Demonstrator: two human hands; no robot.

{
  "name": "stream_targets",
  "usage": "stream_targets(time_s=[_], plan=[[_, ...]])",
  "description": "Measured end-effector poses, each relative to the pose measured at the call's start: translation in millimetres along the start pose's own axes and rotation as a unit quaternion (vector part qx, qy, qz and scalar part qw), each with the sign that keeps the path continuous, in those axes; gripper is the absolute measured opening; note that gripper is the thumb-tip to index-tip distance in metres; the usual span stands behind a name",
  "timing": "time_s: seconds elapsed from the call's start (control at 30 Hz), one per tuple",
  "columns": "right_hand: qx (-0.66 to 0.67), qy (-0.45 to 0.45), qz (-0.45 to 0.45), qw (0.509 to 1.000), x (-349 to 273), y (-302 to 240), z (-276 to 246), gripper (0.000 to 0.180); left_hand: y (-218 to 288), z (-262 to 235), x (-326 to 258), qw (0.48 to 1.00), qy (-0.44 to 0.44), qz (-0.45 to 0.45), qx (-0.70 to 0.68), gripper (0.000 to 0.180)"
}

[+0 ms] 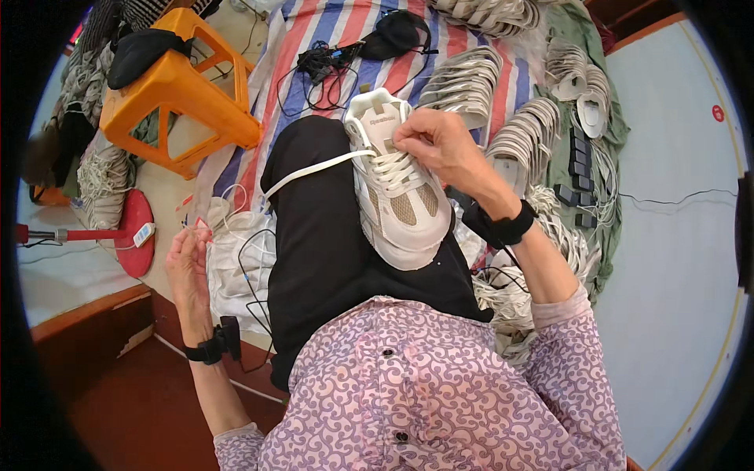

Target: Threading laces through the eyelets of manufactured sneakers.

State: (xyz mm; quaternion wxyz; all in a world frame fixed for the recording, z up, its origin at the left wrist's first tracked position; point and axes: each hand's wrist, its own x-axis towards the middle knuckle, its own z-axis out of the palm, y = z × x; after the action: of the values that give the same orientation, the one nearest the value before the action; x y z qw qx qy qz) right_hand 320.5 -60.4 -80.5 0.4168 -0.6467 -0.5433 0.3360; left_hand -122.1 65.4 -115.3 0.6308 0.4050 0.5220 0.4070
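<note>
A cream sneaker point(402, 206) with tan mesh panels rests on my lap, its toe toward me. White lacing crosses its lower eyelets, and one long shoelace point(318, 166) stretches from it to the left across my black-trousered leg. My right hand point(448, 149) is at the shoe's right eyelet edge beside the tongue, thumb and fingertips pinched together; what lies between them is hidden. Out to the left, away from the shoe, my left hand point(188, 263) is raised with its fingertips drawn together near a small red-and-white piece point(202, 228). Whether it grips the lace's end cannot be made out.
An orange plastic stool point(169, 98) with a black cap stands at far left. Rows of pale shoe pieces point(463, 82) lie on the striped sheet point(314, 27) and to the right. Black cables point(326, 67), white lace bundles point(561, 235) and a red round base point(135, 235) surround me.
</note>
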Motion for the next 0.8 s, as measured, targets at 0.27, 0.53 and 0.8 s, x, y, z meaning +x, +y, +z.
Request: stream_targets(time_s=[0.27, 0.53, 0.8], plan=[[-0.202, 0.073, -0.13, 0.968, -3, -15, 12, 0.019, -20, 17, -12, 1.0, 0.017, -0.024, -0.012, 0.024], [-0.018, 0.036, 0.014, 0.999, -7, -24, 12, 0.019, -32, 25, -28, 0.998, 0.015, -0.054, -0.014, 0.025], [-0.191, 0.132, -0.149, 0.961, -10, -17, 29, 0.021, -36, 42, -37, 0.998, 0.006, -0.066, -0.006, 0.025]])
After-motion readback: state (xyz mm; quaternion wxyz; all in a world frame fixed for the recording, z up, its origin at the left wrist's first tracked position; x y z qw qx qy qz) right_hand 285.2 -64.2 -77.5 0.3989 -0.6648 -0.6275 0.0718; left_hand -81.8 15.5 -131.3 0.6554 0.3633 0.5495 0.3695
